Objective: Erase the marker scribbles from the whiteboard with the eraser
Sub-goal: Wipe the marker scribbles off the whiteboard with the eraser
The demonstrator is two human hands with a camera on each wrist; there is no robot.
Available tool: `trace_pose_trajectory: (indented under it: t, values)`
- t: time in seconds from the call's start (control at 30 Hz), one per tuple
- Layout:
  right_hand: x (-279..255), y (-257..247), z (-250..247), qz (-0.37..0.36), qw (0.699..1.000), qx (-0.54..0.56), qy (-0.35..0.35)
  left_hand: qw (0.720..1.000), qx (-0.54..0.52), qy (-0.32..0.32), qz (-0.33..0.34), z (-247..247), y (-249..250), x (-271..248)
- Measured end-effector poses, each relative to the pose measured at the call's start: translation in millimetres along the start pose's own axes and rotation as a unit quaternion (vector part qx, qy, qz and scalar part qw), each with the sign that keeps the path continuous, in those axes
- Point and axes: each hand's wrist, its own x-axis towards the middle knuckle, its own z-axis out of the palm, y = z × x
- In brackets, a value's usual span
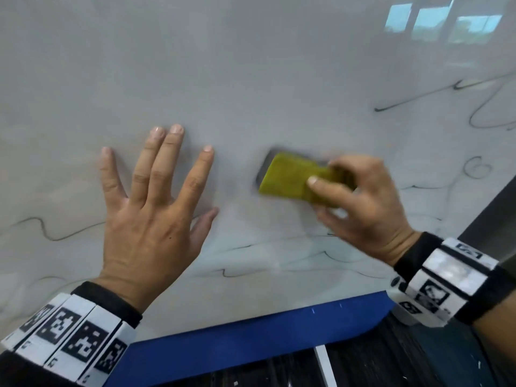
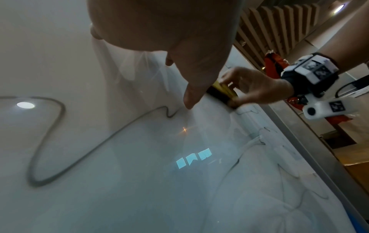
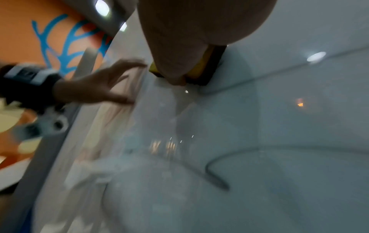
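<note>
Hands: left hand (image 1: 148,219) splayed flat on glossy whiteboard (image 1: 251,79), right hand (image 1: 365,208) gripping rectangular yellow-felt eraser (image 1: 290,177) w/ dark pad

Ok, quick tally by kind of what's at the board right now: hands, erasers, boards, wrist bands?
Hands: 2, left hand spread flat on the board, right hand gripping the eraser
Erasers: 1, the yellow eraser, pressed to the board
Whiteboards: 1, the whiteboard, scribbles still on it
Wrist bands with markers: 2, left wrist band, right wrist band
Total: 6
</note>
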Motion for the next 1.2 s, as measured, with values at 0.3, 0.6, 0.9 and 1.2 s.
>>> trace_pose_trajectory:
  t: [0.3,0.6,0.9,1.2]
  values:
    - [-22.0,6.1,2.1,-0.106,0.992,-0.014,-0.073,0.999,0.022,-0.012,0.039,-7.6,20.4,22.5]
    - [9.5,43.0,-33.3,0.14,0.986,-0.005,0.089,0.999,0.016,-0.016,0.042,-12.5,40.5,43.9]
    - [-8.7,65.4,-39.6,-0.011,1.0,-0.021,0.008,0.998,0.008,0.002,0.056,-20.5,60.3,64.7]
    - [-10.1,65.3,-38.3,-0.004,1.0,-0.014,0.004,0.998,0.008,0.004,0.056,-26.2,81.4,90.7]
